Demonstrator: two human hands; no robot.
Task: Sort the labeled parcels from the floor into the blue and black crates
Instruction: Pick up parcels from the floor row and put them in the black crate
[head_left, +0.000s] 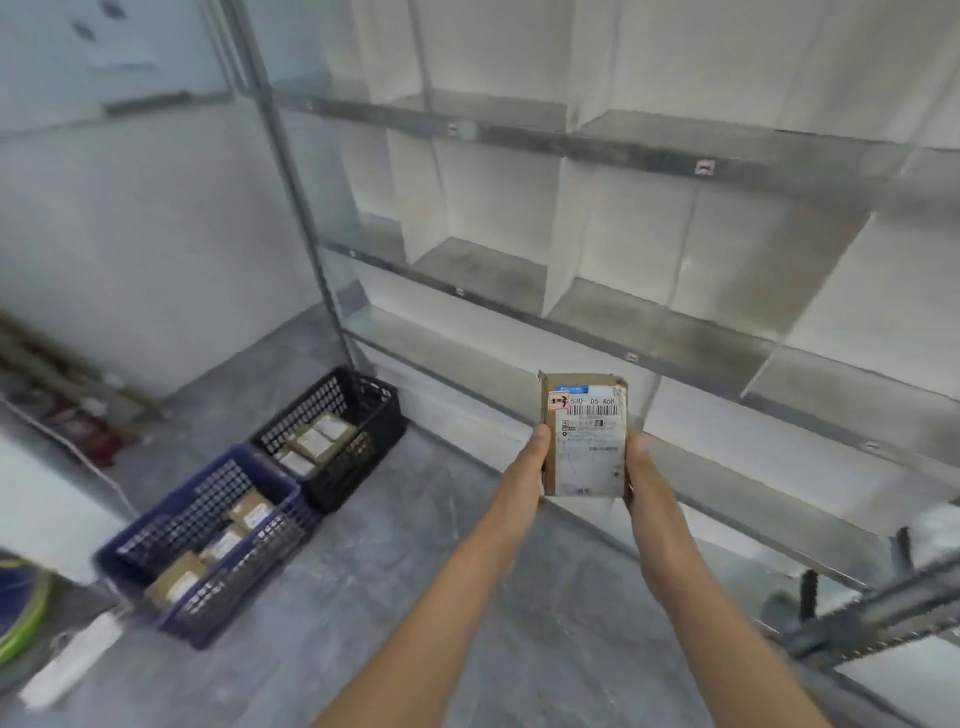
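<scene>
I hold a small brown cardboard parcel (584, 436) upright in front of me, its white shipping label and a small red sticker facing me. My left hand (530, 462) grips its left edge and my right hand (638, 467) grips its right edge. Down on the floor to the left stand two mesh crates side by side. The blue crate (171, 540) is nearer and holds several labeled parcels. The black crate (374, 410) behind it also holds several parcels.
A metal shelving rack (623, 150) with white dividers fills the wall ahead and to the right. A metal bar structure (872, 613) juts in at the lower right. Clutter and a green-rimmed object (21, 613) lie along the left edge. Grey floor (415, 519) lies between me and the crates.
</scene>
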